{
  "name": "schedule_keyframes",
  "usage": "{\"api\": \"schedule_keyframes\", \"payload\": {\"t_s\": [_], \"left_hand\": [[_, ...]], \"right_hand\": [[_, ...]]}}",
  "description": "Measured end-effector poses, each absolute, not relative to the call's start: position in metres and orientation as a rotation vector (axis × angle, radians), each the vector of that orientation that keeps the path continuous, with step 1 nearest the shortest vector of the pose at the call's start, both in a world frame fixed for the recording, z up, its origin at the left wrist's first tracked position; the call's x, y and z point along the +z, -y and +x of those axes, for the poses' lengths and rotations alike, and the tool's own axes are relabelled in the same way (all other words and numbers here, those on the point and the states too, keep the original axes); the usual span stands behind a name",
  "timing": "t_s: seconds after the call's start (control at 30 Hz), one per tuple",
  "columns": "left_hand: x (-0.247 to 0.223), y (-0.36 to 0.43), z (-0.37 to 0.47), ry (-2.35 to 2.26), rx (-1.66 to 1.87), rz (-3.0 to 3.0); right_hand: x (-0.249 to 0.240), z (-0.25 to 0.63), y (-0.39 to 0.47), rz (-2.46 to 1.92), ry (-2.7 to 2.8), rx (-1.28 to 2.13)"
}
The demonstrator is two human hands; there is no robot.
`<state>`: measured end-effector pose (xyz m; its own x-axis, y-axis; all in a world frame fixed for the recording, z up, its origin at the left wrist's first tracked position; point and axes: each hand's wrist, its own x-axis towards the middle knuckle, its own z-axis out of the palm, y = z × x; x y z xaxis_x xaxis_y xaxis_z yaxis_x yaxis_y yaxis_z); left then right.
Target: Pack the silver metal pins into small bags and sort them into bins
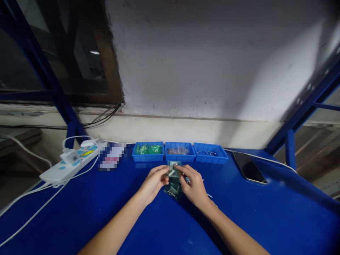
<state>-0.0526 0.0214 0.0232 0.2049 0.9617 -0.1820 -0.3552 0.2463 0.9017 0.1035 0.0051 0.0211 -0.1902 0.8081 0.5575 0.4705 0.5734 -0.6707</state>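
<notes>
Between my hands is a small clear plastic bag [174, 171] with pale pieces showing inside. My left hand [156, 180] pinches its left edge between thumb and fingers. My right hand [193, 183] has thumb and index finger closed at the bag's upper right side. Just below it, on the table, lie more small clear bags [173, 188] with thin pale contents. Some thin metal pieces [187, 180] lie partly hidden behind my right hand, and white sticks show beyond its wrist.
Three blue bins stand along the back: one with green packets [148, 149], one with clear bags [178, 151], one with thin metal pieces [208, 153]. A white power strip [71, 163] with cables lies left on the blue table [143, 226]. A dark phone or tablet [249, 168] lies right.
</notes>
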Motion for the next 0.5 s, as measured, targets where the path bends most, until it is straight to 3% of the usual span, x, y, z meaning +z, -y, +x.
{"api": "schedule_keyframes", "payload": {"t_s": [0.33,0.5], "left_hand": [[0.021,-0.01,-0.053,-1.223,1.369,2.231],[0.021,-0.008,-0.047,-1.199,1.181,2.1]], "right_hand": [[0.026,0.105,-0.011,-1.202,1.407,0.991],[0.023,0.106,-0.014,-1.171,1.421,0.874]]}}
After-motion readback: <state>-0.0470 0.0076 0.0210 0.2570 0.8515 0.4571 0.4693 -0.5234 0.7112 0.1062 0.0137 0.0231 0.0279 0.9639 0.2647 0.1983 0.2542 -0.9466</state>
